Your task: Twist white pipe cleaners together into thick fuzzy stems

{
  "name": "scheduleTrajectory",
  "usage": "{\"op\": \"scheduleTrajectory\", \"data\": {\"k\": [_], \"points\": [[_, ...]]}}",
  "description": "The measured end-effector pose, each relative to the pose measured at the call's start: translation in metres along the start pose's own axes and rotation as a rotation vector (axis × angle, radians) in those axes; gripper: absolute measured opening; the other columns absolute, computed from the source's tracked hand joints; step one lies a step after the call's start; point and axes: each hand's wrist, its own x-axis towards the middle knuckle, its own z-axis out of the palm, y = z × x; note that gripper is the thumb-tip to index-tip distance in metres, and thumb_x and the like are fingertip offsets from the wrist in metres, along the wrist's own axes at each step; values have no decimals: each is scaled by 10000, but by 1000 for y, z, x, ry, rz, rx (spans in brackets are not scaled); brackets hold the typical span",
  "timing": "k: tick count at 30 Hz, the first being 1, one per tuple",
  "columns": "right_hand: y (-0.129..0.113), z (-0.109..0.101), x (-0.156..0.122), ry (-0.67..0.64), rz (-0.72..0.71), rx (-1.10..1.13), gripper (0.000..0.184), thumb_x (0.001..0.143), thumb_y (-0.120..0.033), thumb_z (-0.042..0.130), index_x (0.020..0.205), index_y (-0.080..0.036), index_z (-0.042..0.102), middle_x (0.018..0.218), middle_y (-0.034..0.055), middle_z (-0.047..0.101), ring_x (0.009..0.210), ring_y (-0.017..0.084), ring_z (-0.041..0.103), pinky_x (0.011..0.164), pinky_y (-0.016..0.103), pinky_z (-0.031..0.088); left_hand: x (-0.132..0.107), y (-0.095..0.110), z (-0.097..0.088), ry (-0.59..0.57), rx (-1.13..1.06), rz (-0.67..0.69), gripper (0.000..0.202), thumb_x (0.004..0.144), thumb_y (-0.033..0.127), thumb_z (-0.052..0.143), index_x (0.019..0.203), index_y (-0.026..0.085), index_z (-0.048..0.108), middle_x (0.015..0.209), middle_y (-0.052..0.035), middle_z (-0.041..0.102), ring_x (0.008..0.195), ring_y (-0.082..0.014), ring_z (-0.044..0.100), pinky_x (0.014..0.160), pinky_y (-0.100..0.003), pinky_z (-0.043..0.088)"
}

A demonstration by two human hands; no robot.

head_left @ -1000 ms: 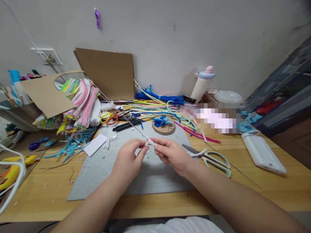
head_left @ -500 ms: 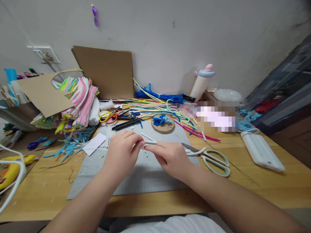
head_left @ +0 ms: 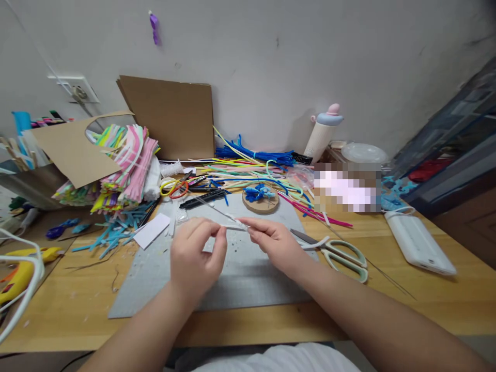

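Observation:
Both hands hover over the grey cutting mat [head_left: 248, 281] at the middle of the wooden desk. My right hand [head_left: 271, 243] pinches a small white strip [head_left: 236, 226] wrapped on a thin metal wire [head_left: 205, 202] that runs up to the left. My left hand [head_left: 196, 256] is closed beside it, thumb and forefinger pinched at the strip's left end. Just beyond the hands lies a round wooden disc with a blue pipe-cleaner flower [head_left: 260, 196].
Pale green scissors [head_left: 337, 252] lie right of the mat, a white power bank [head_left: 420, 243] further right. Colourful pipe cleaners [head_left: 127, 165] and cardboard [head_left: 170, 116] crowd the back left, a yellow glue gun [head_left: 21, 266] sits far left, a bottle [head_left: 323, 132] stands by the wall.
The hands rose towards the mat's far edge and then settled back slightly. The left fingers shifted along the white strip, and the wire now shows running up-left from the pinch.

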Motion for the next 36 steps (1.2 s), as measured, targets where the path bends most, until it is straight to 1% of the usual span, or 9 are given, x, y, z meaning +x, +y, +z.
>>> {"op": "scheduleTrajectory", "data": {"k": [4,8,11,13,16,20,23,28,36], "points": [[1,2,1,-104,254,376,389,828,-327,542,1200,-220,582,566,-63,406,417,35,223,407,184,136,-3,-7,14,-118,-86,-119,92,845,214,524,924,197,567,880,-44,622,823,-171,564,674,-283,440],[2,4,0,-127,309,446,419,811,-344,566,1209,-213,575,563,-64,394,419,34,205,405,184,110,-4,-9,16,-146,-99,-49,75,863,183,499,811,195,552,804,-30,613,786,-157,552,709,-280,434],[2,5,0,-52,187,234,359,824,-288,527,1163,-211,617,619,-25,525,473,60,377,438,181,269,-7,-7,13,-117,-31,49,53,850,146,502,837,182,538,808,-40,597,805,-165,531,741,-297,426],[1,5,-1,-1,34,17,323,833,-235,498,1120,-226,647,799,15,647,691,113,552,620,227,417,-8,-6,11,-112,22,120,46,840,141,512,852,176,540,823,-47,602,806,-172,525,737,-306,418],[-3,3,-7,28,-147,-321,345,861,-184,446,1137,-271,635,1025,15,671,949,156,584,819,275,419,-5,-2,5,-122,131,182,33,831,158,539,834,185,559,815,-33,625,776,-176,527,706,-319,384],[-9,0,-14,27,-253,-747,409,864,-134,431,1189,-322,593,910,6,683,789,142,606,663,244,405,6,3,-4,-141,299,144,89,832,233,565,752,215,600,834,-13,642,841,-207,536,715,-349,329],[-10,-2,-15,-18,-315,-876,437,857,-131,451,1218,-352,561,915,-2,679,741,130,601,620,235,382,14,1,-7,-270,251,45,89,825,256,580,749,226,615,842,1,641,860,-200,544,720,-338,329],[-8,-3,-11,-85,-259,-780,420,847,-124,465,1180,-348,591,960,-25,697,822,133,622,676,235,417,17,-10,-5,-411,31,-79,51,805,220,603,855,211,603,807,16,629,776,-149,563,697,-289,362],[-2,-4,-5,-144,-30,-422,323,879,-229,450,1134,-297,635,1142,-1,651,1037,182,595,859,313,447,8,-15,-7,-305,203,200,136,882,248,510,836,222,635,892,-8,651,849,-170,562,742,-332,321]]}}
